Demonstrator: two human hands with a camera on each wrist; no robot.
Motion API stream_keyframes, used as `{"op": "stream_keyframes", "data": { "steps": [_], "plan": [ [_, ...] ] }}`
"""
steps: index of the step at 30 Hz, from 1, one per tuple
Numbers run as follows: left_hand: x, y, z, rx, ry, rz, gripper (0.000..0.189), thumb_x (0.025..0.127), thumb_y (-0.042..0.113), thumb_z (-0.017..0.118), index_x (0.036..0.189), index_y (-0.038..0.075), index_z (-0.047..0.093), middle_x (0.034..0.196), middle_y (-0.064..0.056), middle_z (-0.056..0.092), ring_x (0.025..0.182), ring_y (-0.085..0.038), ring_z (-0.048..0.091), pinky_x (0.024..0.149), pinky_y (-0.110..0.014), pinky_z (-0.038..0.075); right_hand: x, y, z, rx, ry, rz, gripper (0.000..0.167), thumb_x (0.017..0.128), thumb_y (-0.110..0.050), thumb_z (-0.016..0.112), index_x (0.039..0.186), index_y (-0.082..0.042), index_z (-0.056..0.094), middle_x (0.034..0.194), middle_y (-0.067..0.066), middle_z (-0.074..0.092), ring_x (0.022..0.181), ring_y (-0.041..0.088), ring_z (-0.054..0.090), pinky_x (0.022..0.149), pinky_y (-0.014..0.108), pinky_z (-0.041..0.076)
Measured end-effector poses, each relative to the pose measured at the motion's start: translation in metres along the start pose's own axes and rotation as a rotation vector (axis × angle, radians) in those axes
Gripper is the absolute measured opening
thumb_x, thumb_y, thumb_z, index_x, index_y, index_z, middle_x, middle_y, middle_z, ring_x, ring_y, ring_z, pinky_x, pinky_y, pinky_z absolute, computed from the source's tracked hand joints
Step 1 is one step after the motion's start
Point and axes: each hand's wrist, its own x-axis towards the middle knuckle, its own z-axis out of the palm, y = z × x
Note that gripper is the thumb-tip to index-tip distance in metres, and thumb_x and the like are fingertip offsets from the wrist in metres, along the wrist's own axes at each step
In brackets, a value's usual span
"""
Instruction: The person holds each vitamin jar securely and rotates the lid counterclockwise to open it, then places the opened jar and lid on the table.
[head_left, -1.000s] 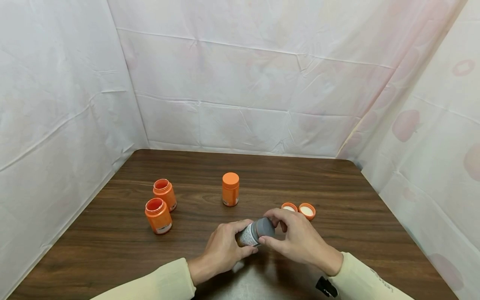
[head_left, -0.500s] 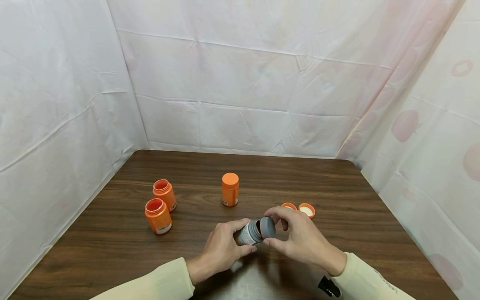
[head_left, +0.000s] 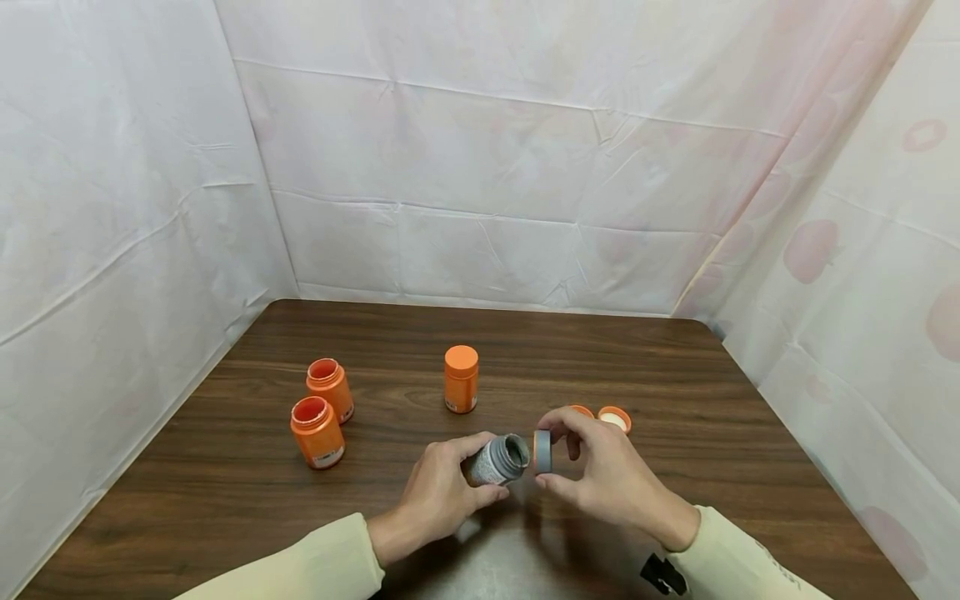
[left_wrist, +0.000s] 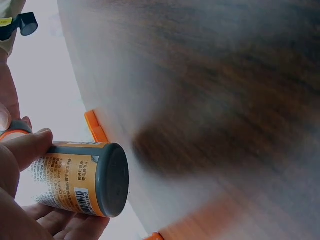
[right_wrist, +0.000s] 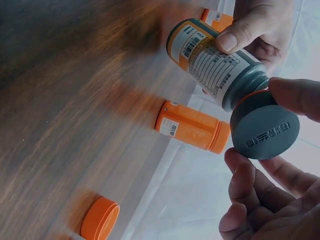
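Note:
My left hand grips a grey bottle with a printed label, tilted so that its uncovered mouth faces right. In the left wrist view the bottle shows its dark base, an orange-and-white label and a barcode. Between thumb and fingers my right hand pinches a grey screw cap with an orange inner edge, held on edge just right of the bottle's mouth. Raised lettering marks the top of the cap in the right wrist view.
Two uncapped orange bottles, a rear one and a front one, stand on the left of the wooden table. One capped orange bottle stands behind the hands. Two orange caps lie beyond my right hand, one showing its white lining.
The grey cap has come off the bottle and moved slightly right in my right hand. My left hand has drawn the bottle a little left, turning its open mouth into view.

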Motion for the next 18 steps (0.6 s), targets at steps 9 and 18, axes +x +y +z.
{"op": "stream_keyframes", "data": {
  "steps": [9,18],
  "plan": [
    [-0.0006,-0.0003,-0.0028,0.011,0.012,-0.003,0.053,0.073,0.026,0.095,0.121,0.030,0.072,0.102,0.014,0.072,0.086,-0.005,0.064,0.075,-0.029,0.051,-0.0022,0.0033,-0.0005,0.004,0.002,-0.009,0.057,0.067,-0.012,0.095,0.113,-0.019,0.061,0.094,-0.016,0.064,0.076,0.012,0.059,0.068,0.029,0.049],
    [-0.0019,-0.0015,-0.0062,0.030,0.038,-0.005,0.055,0.072,0.026,0.095,0.123,0.027,0.072,0.105,0.011,0.073,0.089,-0.005,0.065,0.077,-0.029,0.051,-0.0042,0.0065,-0.0011,0.000,0.010,0.014,0.059,0.066,-0.014,0.096,0.112,-0.017,0.060,0.090,-0.014,0.064,0.074,0.013,0.059,0.066,0.025,0.047]
  ]
}}
